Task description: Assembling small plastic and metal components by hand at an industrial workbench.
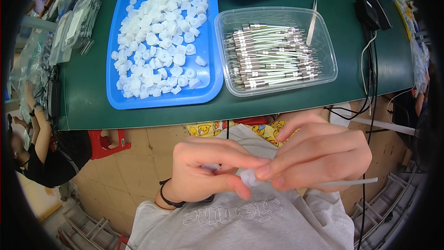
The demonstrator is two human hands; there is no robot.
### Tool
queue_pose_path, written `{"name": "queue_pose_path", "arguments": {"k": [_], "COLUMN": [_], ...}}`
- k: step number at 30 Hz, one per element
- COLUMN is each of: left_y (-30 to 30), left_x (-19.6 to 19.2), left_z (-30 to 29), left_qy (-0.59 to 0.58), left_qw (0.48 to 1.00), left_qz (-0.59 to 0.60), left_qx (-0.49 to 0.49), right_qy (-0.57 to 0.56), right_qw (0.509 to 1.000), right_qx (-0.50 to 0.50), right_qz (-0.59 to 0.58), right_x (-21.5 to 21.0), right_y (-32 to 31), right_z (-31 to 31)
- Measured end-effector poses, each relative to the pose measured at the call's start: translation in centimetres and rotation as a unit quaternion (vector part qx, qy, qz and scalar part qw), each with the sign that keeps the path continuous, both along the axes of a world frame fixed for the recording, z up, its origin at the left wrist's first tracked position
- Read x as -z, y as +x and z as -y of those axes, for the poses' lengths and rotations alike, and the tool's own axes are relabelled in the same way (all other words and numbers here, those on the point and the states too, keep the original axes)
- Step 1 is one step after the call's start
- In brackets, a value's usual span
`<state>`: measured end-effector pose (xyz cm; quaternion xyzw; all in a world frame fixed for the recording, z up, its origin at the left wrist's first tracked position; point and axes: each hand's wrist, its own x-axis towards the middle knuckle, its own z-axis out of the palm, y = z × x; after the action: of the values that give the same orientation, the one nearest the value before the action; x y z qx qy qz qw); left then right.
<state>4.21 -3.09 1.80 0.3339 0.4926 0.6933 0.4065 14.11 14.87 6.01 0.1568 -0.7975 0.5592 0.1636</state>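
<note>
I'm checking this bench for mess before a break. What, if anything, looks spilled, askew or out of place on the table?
Nothing looks spilled. The white caps stay heaped inside the blue tray, and the metal-tipped rods lie in the clear tub. Only the tweezers sit oddly, propped aslant over the tub's rim.

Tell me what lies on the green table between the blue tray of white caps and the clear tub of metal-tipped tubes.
Nothing: the head view shows only a thin strip of bare green table between the blue tray and the clear tub.
</note>
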Motion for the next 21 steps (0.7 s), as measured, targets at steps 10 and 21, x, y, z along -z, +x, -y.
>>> {"name": "queue_pose_path", "arguments": {"k": [10,21], "left_y": [-0.1,-0.2], "left_x": [0.1,0.1], "left_z": [0.0,-0.1], "left_qy": [0.017,0.048], "left_qw": [1.000,0.999], "left_qz": [-0.013,0.004], "left_qx": [0.004,0.003], "right_qy": [0.014,0.024], "right_qw": [1.000,0.996], "right_qx": [0.000,0.090], "right_qz": [-0.002,0.014], "right_x": [-0.2,-0.3], "right_y": [0.0,1.1], "right_z": [0.1,2.1]}}
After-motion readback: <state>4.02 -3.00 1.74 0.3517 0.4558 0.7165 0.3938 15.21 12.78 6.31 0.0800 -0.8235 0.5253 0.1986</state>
